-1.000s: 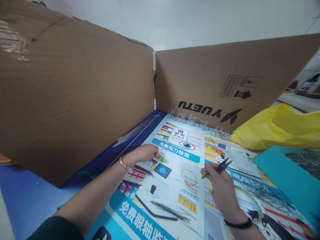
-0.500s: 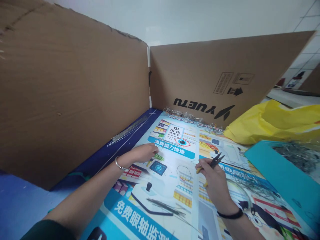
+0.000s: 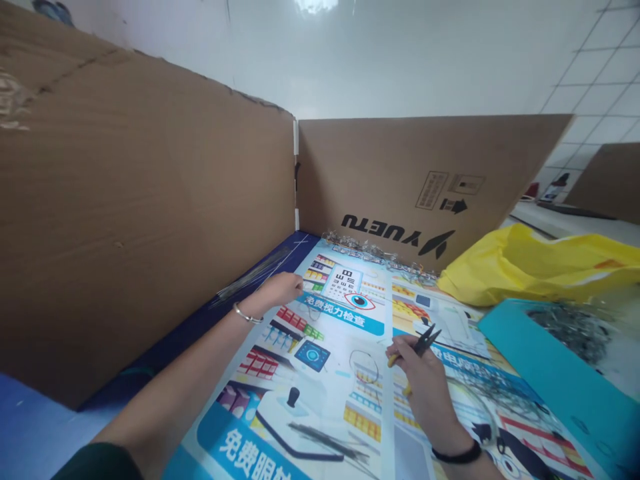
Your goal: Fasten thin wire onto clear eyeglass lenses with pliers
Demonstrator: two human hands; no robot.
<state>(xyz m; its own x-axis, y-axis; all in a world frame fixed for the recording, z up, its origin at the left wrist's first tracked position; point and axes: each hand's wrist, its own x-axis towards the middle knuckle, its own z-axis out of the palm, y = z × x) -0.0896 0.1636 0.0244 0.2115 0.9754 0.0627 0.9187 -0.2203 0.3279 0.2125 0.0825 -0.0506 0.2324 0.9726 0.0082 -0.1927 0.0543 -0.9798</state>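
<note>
Pliers (image 3: 426, 340) with parted tips sit gripped in the right hand (image 3: 431, 383), beyond the wire bundle (image 3: 325, 439). Farther beyond the bundle, the left hand (image 3: 281, 291) curls, its grip unclear.

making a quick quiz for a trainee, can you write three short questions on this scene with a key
1. Which tool is in the right hand?
A) a hammer
B) pliers
C) a paintbrush

2. True or false: a metal bangle is worn on the same arm as the left hand.

3. Fill in the colour: the soft bag just beyond the teal container is ____.

Key: 1. B; 2. true; 3. yellow
</note>
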